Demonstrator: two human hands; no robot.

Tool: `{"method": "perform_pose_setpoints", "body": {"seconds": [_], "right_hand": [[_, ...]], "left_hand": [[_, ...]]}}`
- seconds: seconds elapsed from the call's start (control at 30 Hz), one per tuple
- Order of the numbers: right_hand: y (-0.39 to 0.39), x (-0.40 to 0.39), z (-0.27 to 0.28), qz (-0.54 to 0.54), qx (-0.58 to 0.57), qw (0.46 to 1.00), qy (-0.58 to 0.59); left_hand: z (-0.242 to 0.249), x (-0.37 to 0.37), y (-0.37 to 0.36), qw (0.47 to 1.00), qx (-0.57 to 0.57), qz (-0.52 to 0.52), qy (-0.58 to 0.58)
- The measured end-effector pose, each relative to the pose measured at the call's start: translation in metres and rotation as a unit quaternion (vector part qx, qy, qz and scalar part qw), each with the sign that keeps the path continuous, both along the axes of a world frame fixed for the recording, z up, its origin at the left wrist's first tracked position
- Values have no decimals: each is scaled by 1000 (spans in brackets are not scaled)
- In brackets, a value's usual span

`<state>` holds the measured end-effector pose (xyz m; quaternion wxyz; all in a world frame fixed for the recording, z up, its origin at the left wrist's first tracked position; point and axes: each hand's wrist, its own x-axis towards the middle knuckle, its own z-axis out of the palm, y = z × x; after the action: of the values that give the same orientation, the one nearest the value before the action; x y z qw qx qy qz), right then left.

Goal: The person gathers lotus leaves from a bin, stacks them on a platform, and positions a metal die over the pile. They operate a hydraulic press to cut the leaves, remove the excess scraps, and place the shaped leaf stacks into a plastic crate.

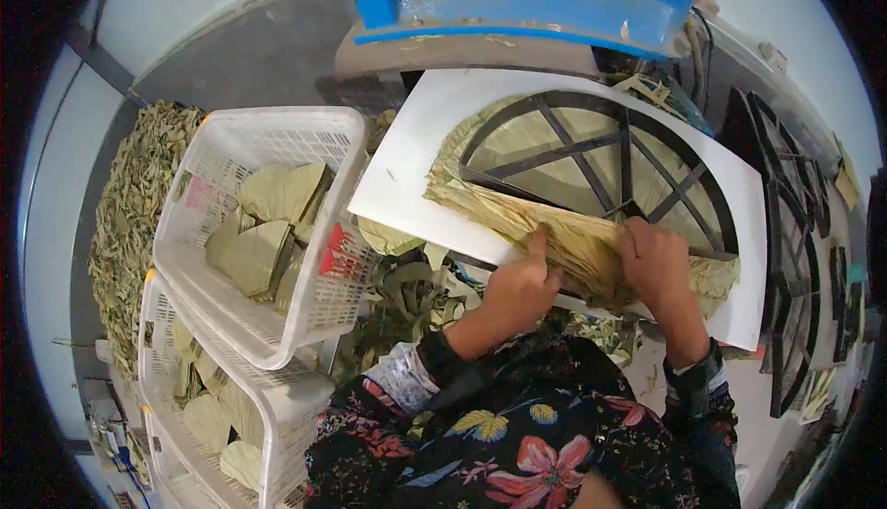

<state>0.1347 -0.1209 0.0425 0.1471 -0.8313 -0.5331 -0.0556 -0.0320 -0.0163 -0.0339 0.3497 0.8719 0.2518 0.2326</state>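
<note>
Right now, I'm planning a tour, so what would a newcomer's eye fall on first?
Bright blue machinery at the top stands out first. Below it, a black spoked semicircular frame lies over dried leaves on a white board, left hand and right hand near its straight edge. At left, white plastic crates hold cut leaf pieces.

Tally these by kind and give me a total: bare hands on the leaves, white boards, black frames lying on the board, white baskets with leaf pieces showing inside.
Bare hands: 2 (left hand, right hand)
White board: 1
Black frame on the board: 1
White baskets: 2 (upper basket, lower basket)
Total: 6
</note>
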Motion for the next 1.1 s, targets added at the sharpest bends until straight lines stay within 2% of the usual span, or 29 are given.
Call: {"method": "perform_pose_setpoints", "body": {"seconds": [0.03, 0.17, 0.23, 0.37, 0.43, 0.47, 0.53, 0.63, 0.77, 0.87, 0.93, 1.07, 1.1], "right_hand": [[1, 0, -1, 5, 13, 1000, -4], [3, -2, -5, 0, 4, 1000, -10], [4, -6, -12, -2, 28, 998, -63], [0, -18, -11, 10, -50, 995, -86], [-2, -30, 7, 37, -90, 995, -38], [-3, -33, 10, 35, -91, 994, -39], [-6, -37, 12, 87, -80, 991, -67], [-5, -37, 11, 83, -120, 987, -59], [-1, -30, 20, 99, -142, 984, -48], [-1, -20, 13, 97, -133, 986, -20], [0, -19, 3, 96, -105, 985, -99], [0, -18, -10, 74, -87, 982, -148], [1, -14, -11, 65, -95, 980, -159]], "left_hand": [[4, -3, -2, 997, 42, -9, 64], [16, -5, 0, 991, 75, -35, 106], [18, -5, -1, 987, 67, -35, 143], [13, -11, 1, 989, 101, -30, 106], [10, -17, 4, 998, 21, -29, 50], [12, -19, 3, 998, 19, -31, 49], [19, -25, -4, 987, -155, -19, 38], [5, -28, -7, 977, -211, -34, -27], [4, -27, -12, 957, -284, -23, -57], [3, -22, -19, 961, -266, -6, -81], [1, -20, -22, 1000, -19, -2, -24], [2, -15, -24, 999, 39, -15, 12], [-2, -15, -24, 995, 95, -18, 2]]}}
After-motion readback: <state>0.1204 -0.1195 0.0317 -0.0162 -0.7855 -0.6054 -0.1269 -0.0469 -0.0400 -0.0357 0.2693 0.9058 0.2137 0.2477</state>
